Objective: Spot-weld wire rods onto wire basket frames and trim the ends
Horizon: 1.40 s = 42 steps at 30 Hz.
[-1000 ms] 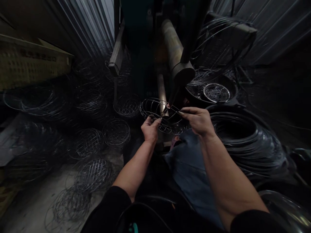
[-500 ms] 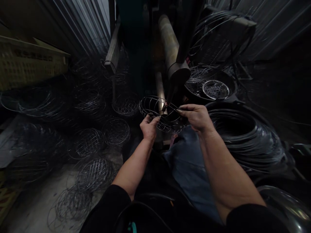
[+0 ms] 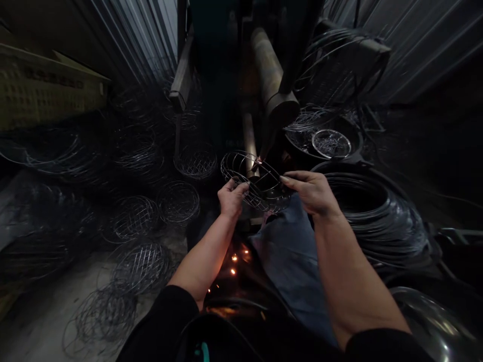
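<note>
The left hand [image 3: 232, 198] hides part of the wire cage [image 3: 236, 168] from us; the box's [image 3: 45, 85] print is too small to read.

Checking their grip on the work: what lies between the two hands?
In the head view, a wire basket fills the gap between the left hand and the right hand, held by both.
</note>
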### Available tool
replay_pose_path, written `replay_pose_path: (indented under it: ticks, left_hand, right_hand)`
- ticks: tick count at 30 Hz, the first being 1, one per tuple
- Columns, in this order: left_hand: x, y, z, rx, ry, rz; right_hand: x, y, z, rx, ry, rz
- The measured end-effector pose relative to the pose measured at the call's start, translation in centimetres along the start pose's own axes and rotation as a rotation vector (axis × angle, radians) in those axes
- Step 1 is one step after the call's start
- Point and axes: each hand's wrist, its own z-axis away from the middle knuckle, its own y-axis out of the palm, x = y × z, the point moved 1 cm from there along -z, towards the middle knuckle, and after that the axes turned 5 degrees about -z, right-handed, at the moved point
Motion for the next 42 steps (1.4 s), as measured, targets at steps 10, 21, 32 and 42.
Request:
replay_pose_path:
  ticks: [10, 21, 32, 42]
  left_hand:
    - [-0.4, 0.4, -0.8, -0.063, -0.077, 0.093]
    - [-0.1, 0.3, 0.3, -0.022, -0.187, 0.077]
    - [-1.3, -0.3, -1.8, -0.103, -0.275, 0.110]
    - [-0.1, -1.4, -0.5, -0.077, -0.167, -0.209]
  right_hand:
    - [0.6, 2.1, -2.2, -0.022, -0.156, 0.084]
    - [-1.3, -3.1, 1.4, 0.061, -0.005, 0.066]
    - [0.7, 2.7, -1.3, -0.013, -0.052, 0.001]
    - [0.9, 2.3, -0.5, -0.010, -0.093, 0.073]
